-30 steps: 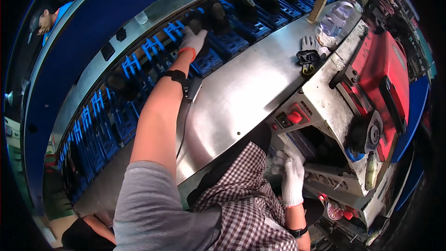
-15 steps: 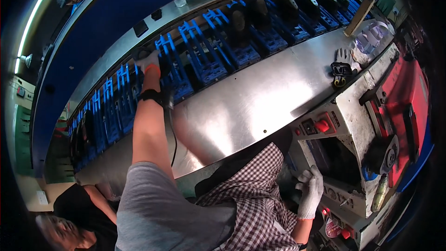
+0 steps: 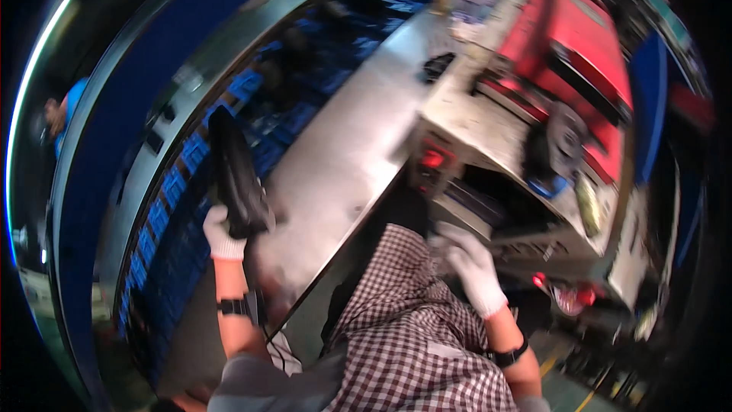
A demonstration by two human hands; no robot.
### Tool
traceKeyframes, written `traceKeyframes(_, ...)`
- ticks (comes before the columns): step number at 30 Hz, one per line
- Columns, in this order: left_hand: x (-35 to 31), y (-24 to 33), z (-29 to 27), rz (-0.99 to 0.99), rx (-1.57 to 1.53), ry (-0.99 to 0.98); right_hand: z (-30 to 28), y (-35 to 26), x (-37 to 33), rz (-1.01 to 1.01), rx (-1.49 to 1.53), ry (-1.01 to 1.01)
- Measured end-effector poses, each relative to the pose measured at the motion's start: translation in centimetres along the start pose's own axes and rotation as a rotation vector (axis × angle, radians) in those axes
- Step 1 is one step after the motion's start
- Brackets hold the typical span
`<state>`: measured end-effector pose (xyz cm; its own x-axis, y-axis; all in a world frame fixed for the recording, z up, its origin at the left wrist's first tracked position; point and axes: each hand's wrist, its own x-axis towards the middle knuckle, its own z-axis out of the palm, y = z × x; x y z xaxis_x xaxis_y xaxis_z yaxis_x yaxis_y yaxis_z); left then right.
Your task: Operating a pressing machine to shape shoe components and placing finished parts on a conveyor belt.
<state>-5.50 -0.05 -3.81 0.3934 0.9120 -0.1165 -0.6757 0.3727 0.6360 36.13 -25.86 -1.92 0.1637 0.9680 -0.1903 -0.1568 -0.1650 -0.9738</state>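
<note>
1. At the centre left of the frame, the left hand (image 3: pixel 223 233), in a white knit glove, is closed around the lower end of a long black shoe-shaped piece (image 3: pixel 236 175); the fingers wrap it tight.
2. The black piece runs up and slightly left from the fist, its long axis near upright in the picture, its free end toward the upper left. It stands over the seam between the row of blue plastic holders (image 3: pixel 164 206) and the bare brushed-steel worktop (image 3: pixel 343 160).
3. The right hand (image 3: pixel 473 267), also white-gloved, sits lower centre right, just under the front of the grey metal machine (image 3: pixel 496 145) with a lit red button (image 3: pixel 432 159). Motion blur hides whether its fingers are spread or curled; it seems to hold nothing.
4. The left hand is by far the nearer to the black piece; the right is well apart, across the checked shirt (image 3: pixel 412 336).
5. Open room lies to the right of the piece, along the steel worktop up to a small dark object (image 3: pixel 436 67) near the top. The worktop's near edge runs diagonally just below the left wrist.
</note>
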Motion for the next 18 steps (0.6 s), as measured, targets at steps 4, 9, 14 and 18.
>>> traceKeyframes(4,0.6,-6.4,14.5,-0.192,-0.003,-0.307,1.8,-4.7,1.6,-0.265,-0.053,-0.283)
traceKeyframes(9,-0.5,-14.2,25.4,-0.161,0.32,-0.609,1.3,-9.4,-2.9,-0.485,-0.242,0.048)
traceKeyframes(14,-2.1,-17.4,40.7,-0.031,0.673,-0.865,-7.3,-16.1,-13.4,-0.391,0.431,0.397)
traceKeyframes(18,0.3,-18.4,49.3,0.361,0.776,-1.107,-14.2,-21.3,-17.9,-0.581,0.253,0.649)
